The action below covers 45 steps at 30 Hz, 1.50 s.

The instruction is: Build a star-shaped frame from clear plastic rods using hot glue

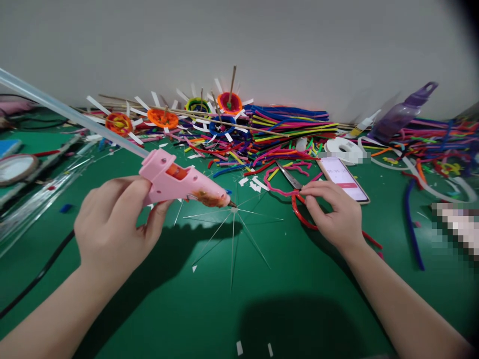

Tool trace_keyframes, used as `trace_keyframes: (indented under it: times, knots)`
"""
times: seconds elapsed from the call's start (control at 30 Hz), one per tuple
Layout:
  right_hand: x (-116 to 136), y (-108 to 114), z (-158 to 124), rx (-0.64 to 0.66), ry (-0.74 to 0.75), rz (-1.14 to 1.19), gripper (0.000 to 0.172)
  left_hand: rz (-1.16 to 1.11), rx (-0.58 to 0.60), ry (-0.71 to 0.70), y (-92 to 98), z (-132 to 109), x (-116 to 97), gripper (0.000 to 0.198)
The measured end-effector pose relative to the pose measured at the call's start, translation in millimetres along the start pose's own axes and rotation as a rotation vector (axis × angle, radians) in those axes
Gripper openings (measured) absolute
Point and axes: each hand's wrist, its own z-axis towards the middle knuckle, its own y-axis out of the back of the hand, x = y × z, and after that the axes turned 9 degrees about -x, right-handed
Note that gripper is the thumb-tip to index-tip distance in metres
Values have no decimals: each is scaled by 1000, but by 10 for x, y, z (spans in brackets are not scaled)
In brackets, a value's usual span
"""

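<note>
My left hand is wrapped round a pink glue gun, with a long clear glue stick running out of its back. The gun's nozzle is at the hub of a star of thin clear strands on the green table. On the right, my right hand pinches the end of a pink fuzzy pipe cleaner, bent in a wavy curve. Just behind and beneath those fingers lie scissors with red handles.
Several colourful bowl-like pieces with white strips stand at the back, beside piled pipe cleaners. A phone, a ribbon roll and a purple bottle are on the right. A black cord crosses the left.
</note>
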Motion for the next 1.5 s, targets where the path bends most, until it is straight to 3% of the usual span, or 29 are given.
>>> trace_keyframes:
  times: [0.27,0.47,0.87,1.5]
  knots:
    - [5,-6,-1,-9,8,-11,14,-11,-3,-37,-11,7,31,11]
    - [-2,-5,-8,-7,10,-14,15,7,-147,-161,-77,37,88,24]
    - [-1,-2,-10,-7,6,-14,15,-32,-155,-176,-101,57,92,32]
    - [-5,-8,-14,-2,11,-4,15,-2,-135,-210,-78,27,132,24]
